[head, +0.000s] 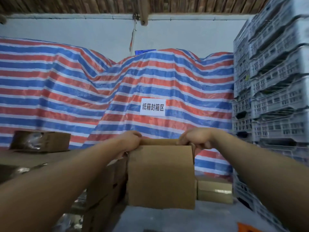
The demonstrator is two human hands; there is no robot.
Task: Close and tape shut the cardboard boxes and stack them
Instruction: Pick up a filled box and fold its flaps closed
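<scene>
I am holding a plain cardboard box [161, 176] out in front of me at arm's length, both arms stretched forward — my left hand [132, 139] is gripping its upper left corner with the fingers curled over the top edge, and my right hand [196, 137] is gripping the upper right corner the same way, fingers hooked over the rim. The box is standing upright with its broad face toward me, just beside a stack of other cardboard boxes [107, 183] on my left, with a smaller carton [214, 190] lying beyond it to the right. Whether its flaps are already taped I cannot tell, since the top is turned away from me. By my judgement I am placing or lifting this box at the stack — the stacking step, or else bringing it in for closing. The next move is calling for a steady two-handed set-down, square against its neighbours, before I am letting go. Behind, a striped tarpaulin [66, 84] is carrying a white paper sign [152, 107], grey plastic crates [274, 77] are towering on the right, and another box [41, 141] is resting on the desk [33, 158] at far left.
</scene>
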